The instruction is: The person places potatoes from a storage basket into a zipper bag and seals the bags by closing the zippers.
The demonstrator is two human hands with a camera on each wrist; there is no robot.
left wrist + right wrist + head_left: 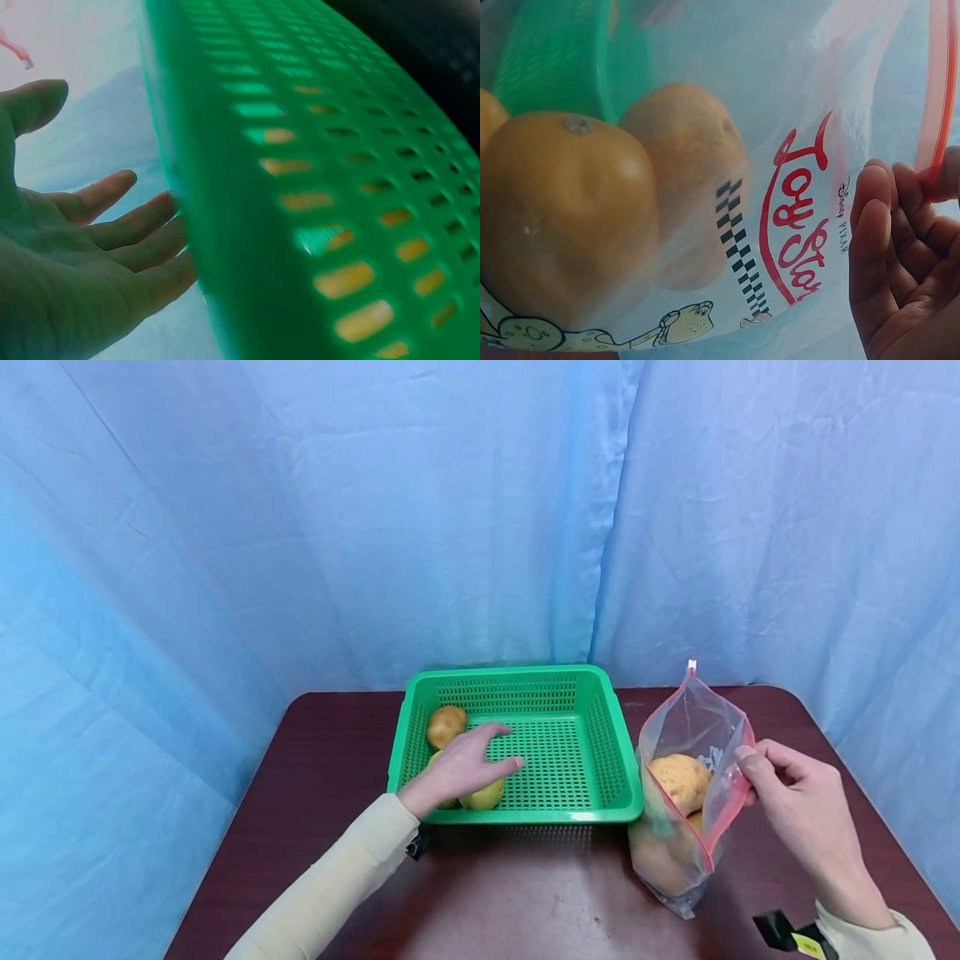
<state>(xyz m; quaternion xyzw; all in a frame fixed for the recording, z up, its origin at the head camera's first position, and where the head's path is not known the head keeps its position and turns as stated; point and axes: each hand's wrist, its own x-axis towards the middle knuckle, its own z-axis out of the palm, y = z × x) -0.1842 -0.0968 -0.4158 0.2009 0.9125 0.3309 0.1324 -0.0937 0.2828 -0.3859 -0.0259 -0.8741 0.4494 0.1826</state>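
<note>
My left hand (463, 767) reaches over the left side of a green plastic basket (626, 760), its fingers spread and holding nothing. Beneath and beside it lie a round brownish piece of produce (447, 725) and yellow-green fruit (486, 795), partly covered by the hand. At the right, my right hand (806, 797) pinches the red zip edge of a clear zip bag (731, 806) between thumb and fingers. The bag stands with its mouth spread. Inside are a tan speckled potato (681, 781) and a smooth, round orange-brown item (566, 217), with more produce below.
The basket and bag stand side by side on a dark red-brown table (337, 760). Blue curtains (450, 510) hang behind and around the table. The bag's white zip slider (692, 665) sits at its far corner.
</note>
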